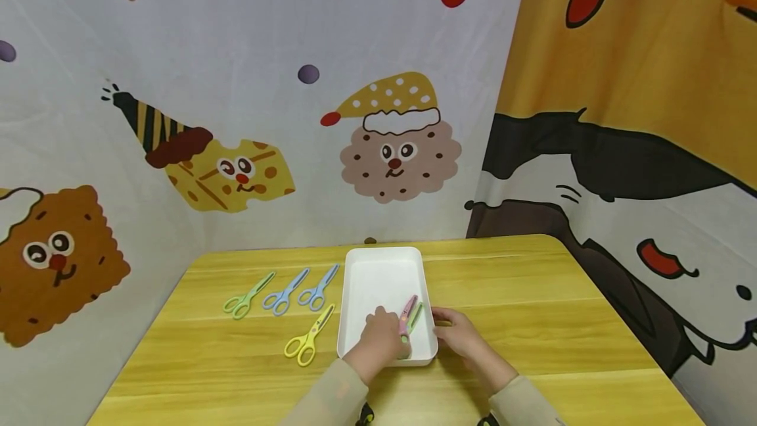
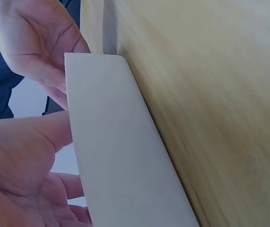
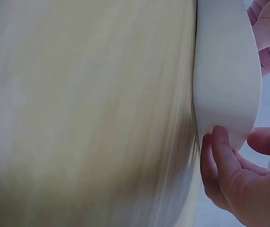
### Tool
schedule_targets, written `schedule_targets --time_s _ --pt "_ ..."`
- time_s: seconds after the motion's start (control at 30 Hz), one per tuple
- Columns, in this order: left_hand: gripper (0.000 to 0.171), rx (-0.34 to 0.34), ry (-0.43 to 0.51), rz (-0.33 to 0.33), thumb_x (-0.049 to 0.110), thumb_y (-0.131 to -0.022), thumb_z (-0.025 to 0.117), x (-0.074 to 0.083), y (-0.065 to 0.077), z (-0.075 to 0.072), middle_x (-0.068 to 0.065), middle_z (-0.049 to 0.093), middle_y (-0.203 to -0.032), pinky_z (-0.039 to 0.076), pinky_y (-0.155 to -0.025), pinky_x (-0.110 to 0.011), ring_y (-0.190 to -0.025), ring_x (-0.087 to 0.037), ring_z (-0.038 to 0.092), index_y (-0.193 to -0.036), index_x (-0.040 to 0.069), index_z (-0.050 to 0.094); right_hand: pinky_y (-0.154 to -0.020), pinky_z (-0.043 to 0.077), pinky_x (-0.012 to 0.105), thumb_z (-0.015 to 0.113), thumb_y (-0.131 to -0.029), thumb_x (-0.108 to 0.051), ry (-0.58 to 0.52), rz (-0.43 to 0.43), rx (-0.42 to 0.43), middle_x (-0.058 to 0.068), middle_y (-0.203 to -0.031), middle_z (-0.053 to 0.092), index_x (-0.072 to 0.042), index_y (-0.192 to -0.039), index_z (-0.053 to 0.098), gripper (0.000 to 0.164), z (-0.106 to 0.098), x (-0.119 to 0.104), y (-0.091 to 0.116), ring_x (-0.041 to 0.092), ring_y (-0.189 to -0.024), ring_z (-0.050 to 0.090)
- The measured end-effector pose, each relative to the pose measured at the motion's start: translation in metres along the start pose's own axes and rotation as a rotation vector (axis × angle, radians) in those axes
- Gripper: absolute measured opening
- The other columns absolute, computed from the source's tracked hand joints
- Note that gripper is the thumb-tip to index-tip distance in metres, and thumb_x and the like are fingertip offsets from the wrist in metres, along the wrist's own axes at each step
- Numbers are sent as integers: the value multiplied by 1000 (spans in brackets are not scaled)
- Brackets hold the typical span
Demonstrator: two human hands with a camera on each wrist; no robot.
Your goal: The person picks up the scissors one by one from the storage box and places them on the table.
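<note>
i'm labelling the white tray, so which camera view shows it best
The head view: it shows the white tray from above, rim and inner floor included, though the left hand hides part. The left wrist view shows only outer wall. The right wrist view shows outer wall too, with the right hand gripping it.

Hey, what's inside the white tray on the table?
Inside the white tray, pink scissors and green scissors show in part. The left hand is in there too, covering their near ends; anything beneath it can't be seen.
</note>
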State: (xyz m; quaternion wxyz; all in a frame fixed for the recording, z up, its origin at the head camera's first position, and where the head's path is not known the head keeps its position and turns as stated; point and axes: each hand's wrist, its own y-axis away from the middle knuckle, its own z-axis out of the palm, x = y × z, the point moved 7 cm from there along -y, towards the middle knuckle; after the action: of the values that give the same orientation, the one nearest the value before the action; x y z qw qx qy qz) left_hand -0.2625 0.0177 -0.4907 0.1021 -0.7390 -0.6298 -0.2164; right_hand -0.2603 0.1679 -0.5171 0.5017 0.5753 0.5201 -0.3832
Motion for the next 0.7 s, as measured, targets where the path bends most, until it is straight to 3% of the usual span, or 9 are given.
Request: schedule_targets --time_s 0.23,0.43,0.7 --pt "37 1 -9 2 18 -58 78 0 2 -6 -13 45 -88 47 -65 -39 -79 -28 46 -81 1 56 -80 55 41 49 -83 11 8 6 14 28 -119 55 15 -125 50 42 0 1 -1 32 -97 61" --pt "35 45 36 14 16 -59 81 -4 -1 -10 -10 44 -86 43 -61 -35 -78 -26 43 -81 4 56 -80 54 41 49 -84 10 27 6 11 28 -119 55 15 -125 51 41 0 -1 1 31 -98 61" --pt "48 114 78 63 17 -60 81 -8 -1 -17 -9 48 -89 46 -65 -36 -80 -24 45 -102 1 64 -79 55 40 50 -84 10 35 6 18 27 -118 55 14 -125 51 40 -1 -1 2 31 -97 61"
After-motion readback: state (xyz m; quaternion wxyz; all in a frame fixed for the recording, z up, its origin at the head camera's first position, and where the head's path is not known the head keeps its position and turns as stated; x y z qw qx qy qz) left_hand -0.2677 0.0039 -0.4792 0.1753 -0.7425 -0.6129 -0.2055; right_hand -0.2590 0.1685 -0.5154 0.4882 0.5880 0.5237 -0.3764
